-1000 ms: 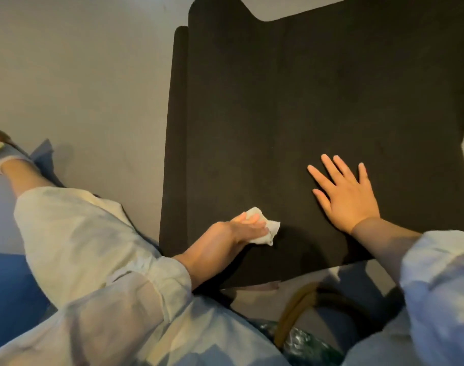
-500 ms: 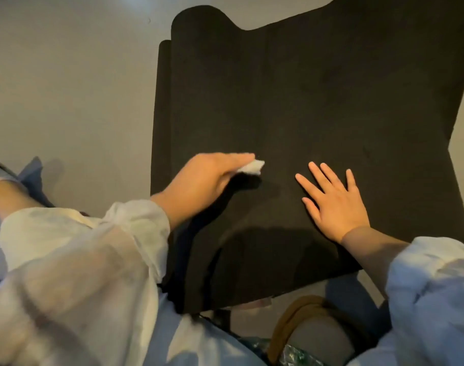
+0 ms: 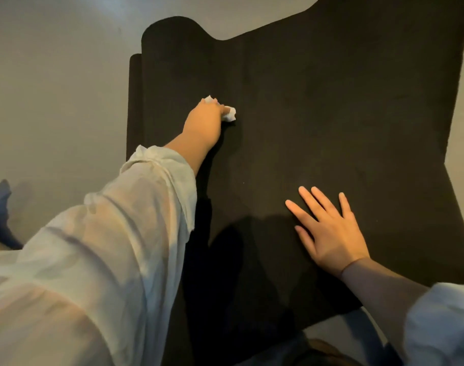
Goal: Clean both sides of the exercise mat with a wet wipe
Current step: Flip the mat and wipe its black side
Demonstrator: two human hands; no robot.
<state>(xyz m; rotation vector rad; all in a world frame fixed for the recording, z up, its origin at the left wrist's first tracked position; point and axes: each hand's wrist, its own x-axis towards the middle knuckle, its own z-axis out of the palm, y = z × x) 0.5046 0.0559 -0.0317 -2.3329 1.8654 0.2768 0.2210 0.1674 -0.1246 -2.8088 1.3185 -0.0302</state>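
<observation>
One hand, the left hand [image 3: 203, 122], farther up the mat [image 3: 318, 114] than before, fingers clamped on the wipe [image 3: 229, 114].

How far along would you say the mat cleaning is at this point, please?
Done: nothing shows as finished; no wet trace can be told on the dark mat. In hand: the left hand holds the wipe on it; the right hand lies flat. Left: the hidden underside.

dark mat [image 3: 318, 128] flat, white wipe [image 3: 229, 114] crumpled

Dim warm light, soft shadows, blurred near sleeve [image 3: 93, 260], wide-angle edge bending
</observation>
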